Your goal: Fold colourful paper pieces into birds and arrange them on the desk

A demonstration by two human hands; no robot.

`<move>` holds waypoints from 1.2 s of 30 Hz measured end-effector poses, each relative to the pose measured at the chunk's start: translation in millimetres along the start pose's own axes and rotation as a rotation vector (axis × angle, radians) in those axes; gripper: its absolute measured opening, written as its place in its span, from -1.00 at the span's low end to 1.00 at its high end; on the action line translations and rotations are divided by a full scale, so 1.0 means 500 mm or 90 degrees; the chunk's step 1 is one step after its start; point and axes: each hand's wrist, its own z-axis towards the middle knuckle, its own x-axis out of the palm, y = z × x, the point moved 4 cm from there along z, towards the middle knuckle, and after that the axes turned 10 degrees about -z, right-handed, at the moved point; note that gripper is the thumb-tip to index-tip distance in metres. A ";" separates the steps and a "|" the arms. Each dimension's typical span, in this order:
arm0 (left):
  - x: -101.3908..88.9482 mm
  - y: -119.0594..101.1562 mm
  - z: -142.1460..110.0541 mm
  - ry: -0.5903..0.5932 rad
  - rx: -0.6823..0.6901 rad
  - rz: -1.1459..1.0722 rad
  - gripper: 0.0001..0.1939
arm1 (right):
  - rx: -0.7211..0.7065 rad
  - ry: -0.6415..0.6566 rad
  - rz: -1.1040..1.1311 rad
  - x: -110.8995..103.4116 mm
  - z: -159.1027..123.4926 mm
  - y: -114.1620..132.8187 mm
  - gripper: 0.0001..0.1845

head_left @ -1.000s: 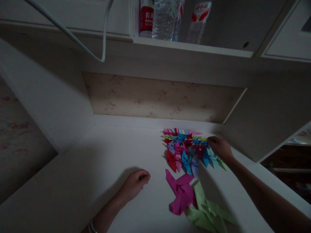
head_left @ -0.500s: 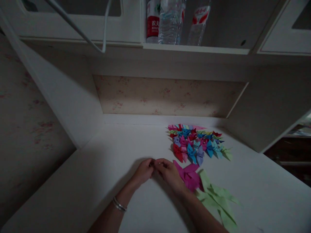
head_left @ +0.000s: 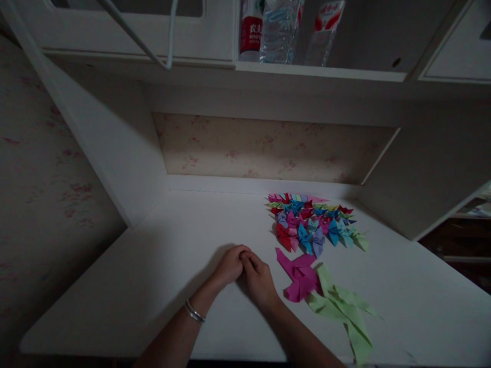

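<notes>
Over the middle of the white desk, my left hand [head_left: 231, 264] and my right hand [head_left: 260, 280] meet, fingers curled and touching. Both are closed; whatever may be between them is hidden by the fingers. A bracelet circles my left wrist. Just right of my right hand lies a magenta folded paper piece [head_left: 301, 276], apart from it. Light green folded paper [head_left: 341, 304] lies beside the magenta one, nearer the front edge. Behind them sits a dense group of small folded paper figures [head_left: 307, 225] in red, pink, blue, purple and green.
The white desk [head_left: 199, 220] ends at a back ledge under a floral wall panel [head_left: 245, 148]. Overhead, a cabinet shelf holds several plastic bottles [head_left: 278, 33]. A white cable [head_left: 169, 51] hangs at upper left. Side panels rise left and right.
My hands have drawn closer together, and the fingers of my right hand have curled in more. The view has shifted slightly; the folded papers lie as before.
</notes>
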 end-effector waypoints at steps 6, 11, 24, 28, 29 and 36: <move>0.000 0.007 0.001 0.015 -0.009 -0.018 -0.67 | -0.007 0.004 -0.006 0.003 0.002 -0.002 -0.64; 0.002 0.001 -0.005 0.025 -0.003 -0.006 -0.64 | -0.003 0.018 -0.001 0.000 -0.002 -0.004 -0.64; 0.006 0.006 -0.004 0.010 -0.022 -0.092 -0.77 | -0.004 0.041 -0.007 0.001 0.002 -0.003 -0.63; 0.006 0.002 -0.005 -0.002 -0.029 -0.109 -0.81 | -0.014 0.045 0.023 0.001 0.002 0.002 -0.63; 0.007 0.001 -0.005 -0.004 -0.035 -0.116 -0.82 | -0.015 0.045 0.023 0.001 0.002 0.003 -0.63; 0.008 -0.006 -0.006 -0.004 -0.050 -0.124 -0.83 | -0.027 0.045 0.010 0.001 0.002 0.004 -0.63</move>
